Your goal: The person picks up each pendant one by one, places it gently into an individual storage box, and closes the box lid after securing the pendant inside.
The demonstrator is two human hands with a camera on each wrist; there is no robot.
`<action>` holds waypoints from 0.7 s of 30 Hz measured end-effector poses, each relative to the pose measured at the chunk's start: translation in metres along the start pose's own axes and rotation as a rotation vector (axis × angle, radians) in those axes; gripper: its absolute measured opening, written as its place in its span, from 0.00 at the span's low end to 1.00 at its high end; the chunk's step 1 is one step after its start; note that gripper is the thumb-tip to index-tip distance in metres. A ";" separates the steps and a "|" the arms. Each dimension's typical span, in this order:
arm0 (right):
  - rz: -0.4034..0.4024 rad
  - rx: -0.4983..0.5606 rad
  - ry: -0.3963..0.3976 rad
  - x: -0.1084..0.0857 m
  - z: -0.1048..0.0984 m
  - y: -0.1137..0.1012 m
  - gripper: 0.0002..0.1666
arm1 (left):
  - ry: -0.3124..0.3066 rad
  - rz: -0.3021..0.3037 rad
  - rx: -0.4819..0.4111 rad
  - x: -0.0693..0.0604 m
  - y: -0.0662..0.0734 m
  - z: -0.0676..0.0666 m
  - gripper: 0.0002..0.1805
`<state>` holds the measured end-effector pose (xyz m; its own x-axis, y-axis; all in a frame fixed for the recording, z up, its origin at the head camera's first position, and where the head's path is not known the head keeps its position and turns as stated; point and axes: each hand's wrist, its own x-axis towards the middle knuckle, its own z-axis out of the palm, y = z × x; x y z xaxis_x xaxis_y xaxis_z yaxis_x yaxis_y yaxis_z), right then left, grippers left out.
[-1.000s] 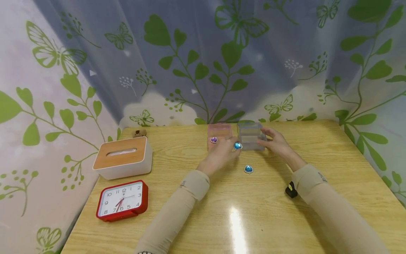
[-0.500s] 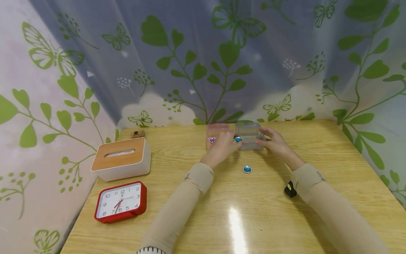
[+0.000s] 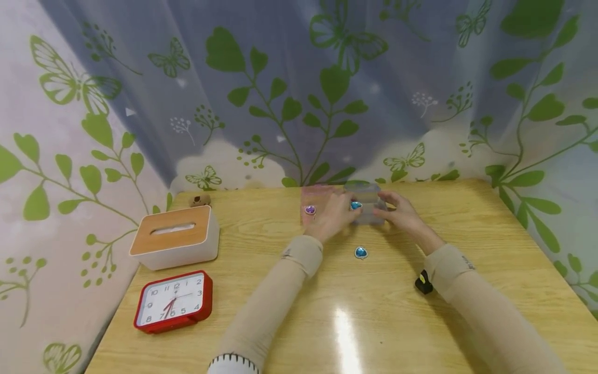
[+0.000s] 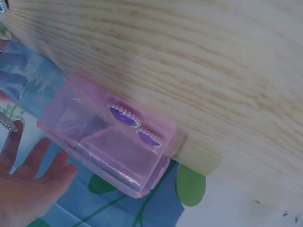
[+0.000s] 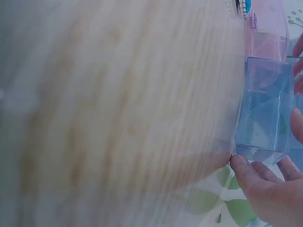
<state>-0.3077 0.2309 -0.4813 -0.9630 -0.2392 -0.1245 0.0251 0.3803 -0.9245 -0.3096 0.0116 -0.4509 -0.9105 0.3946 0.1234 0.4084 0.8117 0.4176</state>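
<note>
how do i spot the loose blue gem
On the wooden table, find the bluish see-through box near the back edge. In front of it lies the blue gem. It rests on bare wood, while the other blue gem is in the left hand.

Table (image 3: 261, 244) with pale yellow wood grain. On its left side, a red-framed clock (image 3: 173, 302), white-dialled with dark numerals and red hands; just behind it, a white tissue box (image 3: 187, 253) with a slotted, wood-toned lid; beyond, a small brown object (image 3: 200, 200). Background: fabric (image 3: 187, 124) printed with green leaves and butterflies.
</note>
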 end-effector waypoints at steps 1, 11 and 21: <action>0.000 0.001 -0.001 0.000 0.000 0.000 0.45 | 0.005 -0.010 0.029 0.001 0.000 0.001 0.19; -0.029 -0.030 0.021 -0.004 -0.001 -0.006 0.44 | 0.011 -0.097 0.176 0.013 0.000 0.005 0.19; -0.028 -0.046 0.013 0.000 -0.002 -0.001 0.43 | -0.008 -0.088 0.263 0.022 0.002 0.013 0.20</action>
<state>-0.3084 0.2327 -0.4800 -0.9664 -0.2394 -0.0936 -0.0144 0.4139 -0.9102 -0.3278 0.0272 -0.4586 -0.9431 0.3202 0.0893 0.3314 0.9266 0.1779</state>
